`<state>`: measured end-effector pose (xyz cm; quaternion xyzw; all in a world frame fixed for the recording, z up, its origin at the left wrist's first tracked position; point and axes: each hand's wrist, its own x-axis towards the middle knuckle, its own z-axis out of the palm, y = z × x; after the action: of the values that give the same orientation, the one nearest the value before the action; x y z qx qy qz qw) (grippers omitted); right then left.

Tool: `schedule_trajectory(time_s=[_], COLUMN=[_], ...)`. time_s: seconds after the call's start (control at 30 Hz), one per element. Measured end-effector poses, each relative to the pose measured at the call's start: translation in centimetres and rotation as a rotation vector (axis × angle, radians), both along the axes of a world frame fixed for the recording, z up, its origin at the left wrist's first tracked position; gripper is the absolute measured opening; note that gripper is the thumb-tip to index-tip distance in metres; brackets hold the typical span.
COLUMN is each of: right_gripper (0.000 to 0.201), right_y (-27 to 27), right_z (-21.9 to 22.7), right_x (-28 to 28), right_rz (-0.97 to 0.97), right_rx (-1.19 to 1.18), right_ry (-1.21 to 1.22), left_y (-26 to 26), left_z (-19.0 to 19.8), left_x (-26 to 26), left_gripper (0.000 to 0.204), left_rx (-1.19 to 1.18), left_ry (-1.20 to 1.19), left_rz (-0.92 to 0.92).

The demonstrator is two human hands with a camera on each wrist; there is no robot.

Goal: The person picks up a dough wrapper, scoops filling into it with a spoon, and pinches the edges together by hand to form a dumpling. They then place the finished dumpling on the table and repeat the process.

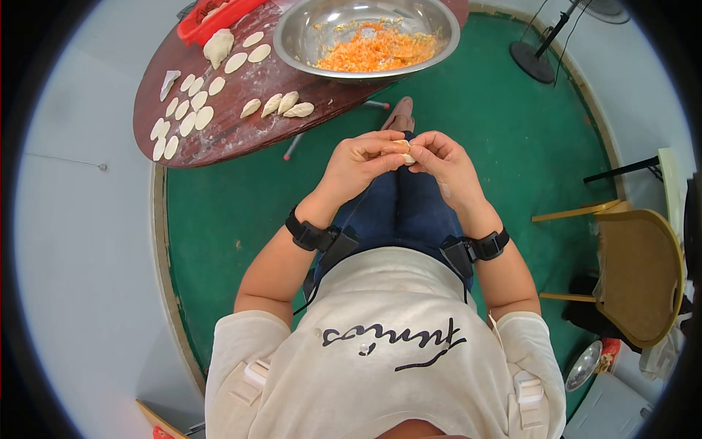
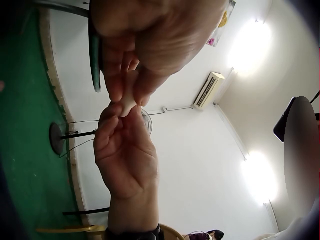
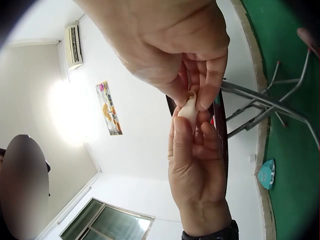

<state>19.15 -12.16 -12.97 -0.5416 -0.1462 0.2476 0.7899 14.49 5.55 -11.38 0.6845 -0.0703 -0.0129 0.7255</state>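
Observation:
Both hands meet in front of the person's lap around one small pale dumpling (image 1: 408, 158). My left hand (image 1: 353, 162) holds its body between thumb and fingers. With thumb and fingertips, my right hand (image 1: 443, 165) pinches the dumpling's edge. The right wrist view shows the dumpling (image 3: 188, 112) as smooth white dough with a narrow upper end, partly covered by fingers. Several pleated dumplings (image 1: 298, 110) lie near the edge of the dark red table (image 1: 227, 139). Round flat wrappers (image 1: 204, 117) are spread to their left, and a lump of dough (image 1: 219, 47) sits behind.
A large steel bowl (image 1: 294, 44) of orange shredded filling (image 1: 380, 51) stands on the table's right side. At the back is a red plastic basket (image 1: 191, 31). A standing fan (image 1: 532, 62) is at the far right, and a chair (image 1: 638, 278) stands on the right.

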Motion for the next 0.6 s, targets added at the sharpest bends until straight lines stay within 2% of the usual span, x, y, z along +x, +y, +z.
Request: schedule_trajectory(time_s=[0.23, 0.37, 0.5, 0.6], right_gripper=[0.011, 0.015, 0.020, 0.021], right_y=[0.1, -0.1, 0.1, 0.5], right_z=[-0.4, -0.6, 0.3, 1.8], right_x=[-0.1, 0.0, -0.3, -0.4], right_rz=[0.006, 0.041, 0.000, -0.056], right_rx=[-0.002, -0.001, 0.045, 0.109], right_ry=[0.015, 0.019, 0.079, 0.040], left_y=[0.2, 0.2, -0.1, -0.6], left_z=[-0.7, -0.9, -0.5, 1.3], left_x=[0.0, 0.0, -0.1, -0.1], left_gripper=[0.017, 0.016, 0.015, 0.016], left_rx=[-0.104, -0.096, -0.089, -0.125], left_ry=[0.070, 0.028, 0.003, -0.068], left_rz=[-0.045, -0.036, 0.065, 0.125])
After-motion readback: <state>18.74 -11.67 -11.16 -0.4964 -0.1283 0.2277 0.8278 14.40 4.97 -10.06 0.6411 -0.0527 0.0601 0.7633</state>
